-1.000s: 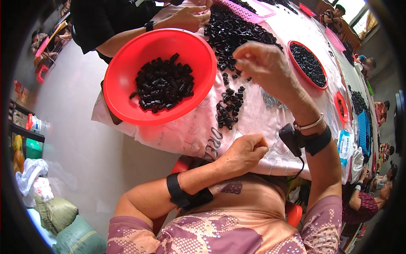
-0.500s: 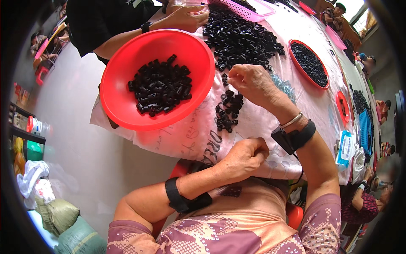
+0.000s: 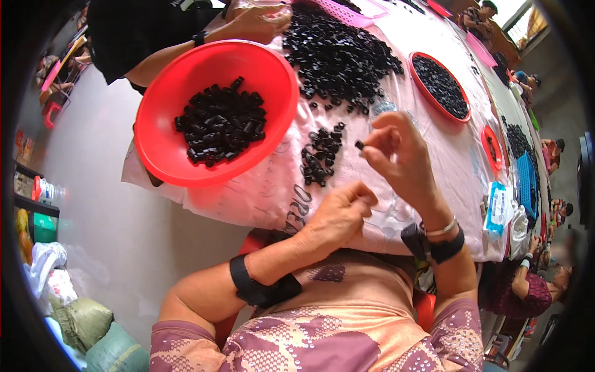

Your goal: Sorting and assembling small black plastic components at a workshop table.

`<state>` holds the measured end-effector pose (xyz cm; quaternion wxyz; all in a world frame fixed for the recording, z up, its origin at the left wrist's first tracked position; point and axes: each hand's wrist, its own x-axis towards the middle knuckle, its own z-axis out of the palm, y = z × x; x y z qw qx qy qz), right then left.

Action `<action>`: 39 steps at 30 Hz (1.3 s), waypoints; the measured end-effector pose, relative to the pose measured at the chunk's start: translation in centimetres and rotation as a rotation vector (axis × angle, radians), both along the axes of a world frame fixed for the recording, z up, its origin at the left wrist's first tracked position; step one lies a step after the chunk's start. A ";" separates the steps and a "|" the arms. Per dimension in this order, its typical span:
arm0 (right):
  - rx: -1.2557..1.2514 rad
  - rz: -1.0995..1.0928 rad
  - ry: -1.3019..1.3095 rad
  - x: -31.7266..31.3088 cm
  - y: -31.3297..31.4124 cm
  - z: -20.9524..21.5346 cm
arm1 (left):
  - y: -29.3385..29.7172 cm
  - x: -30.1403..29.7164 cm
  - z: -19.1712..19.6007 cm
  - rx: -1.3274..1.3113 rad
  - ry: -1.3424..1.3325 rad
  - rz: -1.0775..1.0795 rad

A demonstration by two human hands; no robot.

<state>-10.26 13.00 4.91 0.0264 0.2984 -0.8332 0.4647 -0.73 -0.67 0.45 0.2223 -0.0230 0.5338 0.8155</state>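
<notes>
Between the thumb and forefinger of my right hand (image 3: 401, 158) is a small black plastic piece (image 3: 359, 145), raised above the cloth. Lower and to the left, my left hand (image 3: 339, 214) is closed in a pinch near the table's front edge; what it holds, if anything, is hidden. Beyond my left hand lies a small pile of black plastic pieces (image 3: 321, 155). A wide red basin (image 3: 282, 133), partly filled with like pieces, stands at the left. Farther back spreads a large heap of them (image 3: 341, 59).
A co-worker's hand (image 3: 257, 22) is at the far left side. On the pink tablecloth (image 3: 427, 167) are a red tray (image 3: 466, 111) of black pieces, a smaller red dish (image 3: 485, 133), a blue basket (image 3: 527, 180) and a wipes packet (image 3: 496, 208). A pink basket (image 3: 353, 13) sits at the back.
My right hand has drawn back from the edge of the pile and turned, lifting a black piece. My left hand has shifted slightly forward and left, still closed. The whole view has shifted a little.
</notes>
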 end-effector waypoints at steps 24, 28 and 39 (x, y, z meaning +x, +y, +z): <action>0.000 0.065 0.152 5.3 4.6 -2.0 | 0.0 -0.4 -0.2 0.094 0.041 0.086; 0.001 0.031 0.057 5.8 4.3 -2.1 | -0.2 -0.4 -0.2 0.164 0.025 0.118; -0.056 -0.020 -0.154 5.6 4.6 -2.5 | -0.5 -0.6 -0.4 0.239 -0.020 0.133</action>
